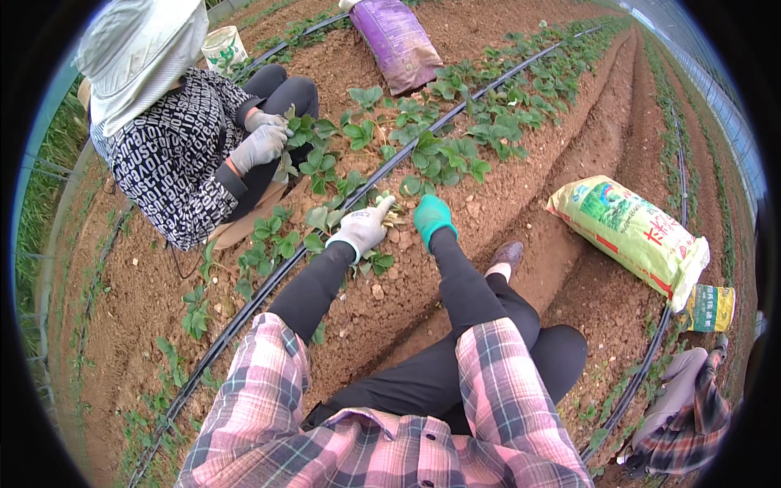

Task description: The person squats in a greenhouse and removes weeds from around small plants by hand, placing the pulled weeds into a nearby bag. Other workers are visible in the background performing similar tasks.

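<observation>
My left hand (pixel 361 230), in a pale glove, lies over low green plants that look like strawberry plants. Its index finger points forward, and pale leaf stalks (pixel 396 218) stick out beside it from under the fingers, which curl around them. Leaves (pixel 324 218) spread on the hand's left side. My right hand (pixel 434 218), in a teal glove, is just to the right of the stalks, low over the soil. Its fingers are curled and face away, so whether they hold anything is hidden. More leafy plants (pixel 442 160) grow just beyond both hands.
Black drip hose (pixel 277 277) runs diagonally along the bed. A co-worker (pixel 177 146) crouches at left, gloved hands on leaves. A purple sack (pixel 396 46) stands ahead; a yellow-green sack (pixel 631 235) and yellow bucket (pixel 711 308) are at right. Another person (pixel 680 415) is lower right.
</observation>
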`<state>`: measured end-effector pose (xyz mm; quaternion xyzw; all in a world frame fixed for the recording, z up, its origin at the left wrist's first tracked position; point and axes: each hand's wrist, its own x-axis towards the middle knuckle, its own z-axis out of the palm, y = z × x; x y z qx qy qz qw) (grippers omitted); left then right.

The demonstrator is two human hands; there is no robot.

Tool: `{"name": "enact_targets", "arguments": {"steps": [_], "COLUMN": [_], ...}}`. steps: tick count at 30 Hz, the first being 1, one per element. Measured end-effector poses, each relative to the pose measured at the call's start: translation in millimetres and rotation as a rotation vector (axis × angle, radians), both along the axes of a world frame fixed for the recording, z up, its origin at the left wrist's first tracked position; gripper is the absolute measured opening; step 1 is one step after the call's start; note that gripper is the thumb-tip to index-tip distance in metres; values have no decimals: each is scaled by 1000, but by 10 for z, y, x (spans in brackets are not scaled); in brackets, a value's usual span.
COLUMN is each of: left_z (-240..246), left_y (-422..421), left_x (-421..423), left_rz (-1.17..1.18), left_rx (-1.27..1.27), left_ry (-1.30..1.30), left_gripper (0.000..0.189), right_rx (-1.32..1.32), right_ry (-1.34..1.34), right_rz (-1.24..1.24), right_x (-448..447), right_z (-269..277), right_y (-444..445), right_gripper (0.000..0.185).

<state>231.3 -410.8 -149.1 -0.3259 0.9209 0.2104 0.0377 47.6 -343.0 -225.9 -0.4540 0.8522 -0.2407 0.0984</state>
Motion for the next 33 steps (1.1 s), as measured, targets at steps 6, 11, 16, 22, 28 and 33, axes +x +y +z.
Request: {"name": "enact_targets", "arguments": {"steps": [6, 11, 16, 22, 28, 33], "left_z": [-76, 8, 50, 20, 205, 89], "left_y": [304, 527, 836, 745, 114, -422], "left_x": [206, 359, 246, 26, -451, -1194], "left_rz": [494, 530, 833, 872, 753, 230], "left_rx": [595, 1301, 1591, 1377, 1317, 198], "left_ry": [871, 826, 1032, 1079, 1068, 519], "left_gripper": [30, 18, 27, 28, 19, 40], "right_rx": [-299, -254, -169, -143, -397, -605], "right_ry": [-435, -401, -403, -271, -127, -179], "right_rz": [-179, 238, 185, 148, 135, 12], "right_x": [-437, 720, 1047, 1004, 570, -6], "right_z": [406, 896, 867, 893, 1342, 1744], "right_y": [278, 464, 733, 721, 932, 1094], "right_gripper": [24, 15, 19, 32, 33, 18]}}
